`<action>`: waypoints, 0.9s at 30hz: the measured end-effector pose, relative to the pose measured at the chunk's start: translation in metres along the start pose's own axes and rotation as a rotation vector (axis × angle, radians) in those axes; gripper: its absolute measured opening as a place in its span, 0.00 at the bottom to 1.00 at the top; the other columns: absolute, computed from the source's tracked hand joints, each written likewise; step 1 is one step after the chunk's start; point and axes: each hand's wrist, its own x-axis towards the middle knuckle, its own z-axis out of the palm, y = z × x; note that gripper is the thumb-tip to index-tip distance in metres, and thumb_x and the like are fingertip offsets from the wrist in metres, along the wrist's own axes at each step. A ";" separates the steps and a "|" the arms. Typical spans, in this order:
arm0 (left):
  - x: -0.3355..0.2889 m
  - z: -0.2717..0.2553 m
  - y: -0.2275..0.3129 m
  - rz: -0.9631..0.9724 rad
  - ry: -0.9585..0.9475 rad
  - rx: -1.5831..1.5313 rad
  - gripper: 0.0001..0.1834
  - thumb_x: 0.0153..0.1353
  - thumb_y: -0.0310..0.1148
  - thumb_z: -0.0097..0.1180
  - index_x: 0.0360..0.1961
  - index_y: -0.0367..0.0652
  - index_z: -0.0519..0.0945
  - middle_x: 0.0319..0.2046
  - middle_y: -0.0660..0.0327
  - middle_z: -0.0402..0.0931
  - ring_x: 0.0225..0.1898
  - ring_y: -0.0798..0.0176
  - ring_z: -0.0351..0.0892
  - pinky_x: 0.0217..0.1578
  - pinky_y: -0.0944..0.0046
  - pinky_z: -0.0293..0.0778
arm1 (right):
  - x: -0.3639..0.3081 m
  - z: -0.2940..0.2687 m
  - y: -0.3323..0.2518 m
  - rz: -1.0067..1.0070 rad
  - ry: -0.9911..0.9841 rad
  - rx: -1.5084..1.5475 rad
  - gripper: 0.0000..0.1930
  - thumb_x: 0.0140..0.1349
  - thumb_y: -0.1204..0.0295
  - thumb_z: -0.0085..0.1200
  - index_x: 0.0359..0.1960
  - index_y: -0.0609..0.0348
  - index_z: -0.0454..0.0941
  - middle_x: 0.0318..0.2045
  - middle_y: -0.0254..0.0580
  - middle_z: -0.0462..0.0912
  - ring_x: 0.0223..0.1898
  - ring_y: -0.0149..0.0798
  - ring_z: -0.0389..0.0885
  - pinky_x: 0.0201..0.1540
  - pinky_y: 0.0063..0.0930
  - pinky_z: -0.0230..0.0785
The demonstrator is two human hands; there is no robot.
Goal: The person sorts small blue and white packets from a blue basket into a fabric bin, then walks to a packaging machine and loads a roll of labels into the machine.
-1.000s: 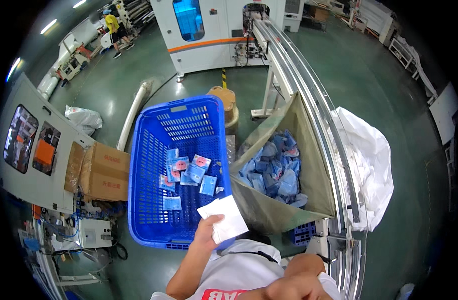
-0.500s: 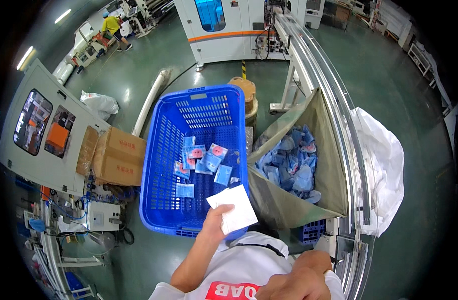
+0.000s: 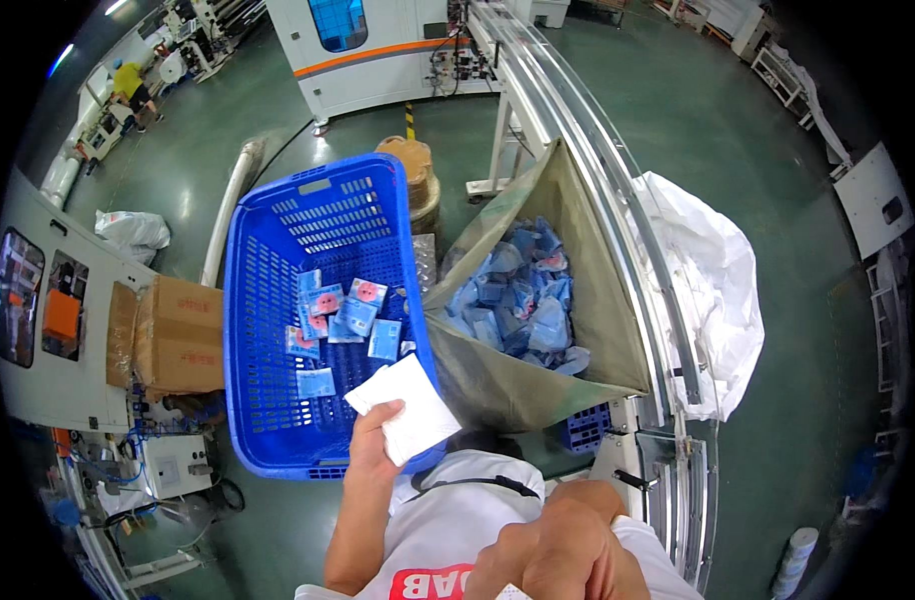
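a blue perforated plastic basket [image 3: 268, 440] looks sparsely filled, the olive fabric sling [image 3: 608, 320] beside it fuller of crumpled blue packs [image 3: 550, 325]; a white, flat, squarish stack [image 3: 418, 412], not set down, is over the basket's near-right corner; small blue-and-pink packets [image 3: 383, 340] lie inside. the right hand [image 3: 558, 550] curls low, grip impossible to tell; the left hand [image 3: 374, 440] clamps the stack, thumb uppermost.
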 end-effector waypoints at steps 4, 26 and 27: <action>0.002 0.003 0.004 -0.017 -0.054 -0.039 0.29 0.52 0.20 0.49 0.59 0.36 0.66 0.52 0.48 0.73 0.53 0.46 0.75 0.54 0.45 0.71 | -0.001 -0.002 -0.008 -0.005 0.023 -0.052 0.21 0.52 0.70 0.67 0.37 0.79 0.75 0.29 0.55 0.80 0.29 0.44 0.80 0.31 0.36 0.71; 0.003 0.003 -0.007 0.013 -0.019 0.008 0.29 0.51 0.20 0.50 0.58 0.35 0.66 0.51 0.49 0.73 0.50 0.47 0.76 0.52 0.46 0.73 | -0.062 -0.033 -0.072 0.259 0.416 -0.972 0.16 0.49 0.68 0.68 0.31 0.63 0.74 0.33 0.46 0.80 0.33 0.39 0.79 0.38 0.33 0.72; 0.003 0.003 -0.007 0.019 -0.013 0.005 0.29 0.51 0.20 0.50 0.58 0.36 0.66 0.51 0.49 0.73 0.50 0.47 0.76 0.52 0.46 0.73 | -0.065 -0.034 -0.073 0.269 0.474 -1.029 0.15 0.49 0.68 0.68 0.31 0.62 0.74 0.34 0.45 0.80 0.33 0.39 0.79 0.38 0.32 0.72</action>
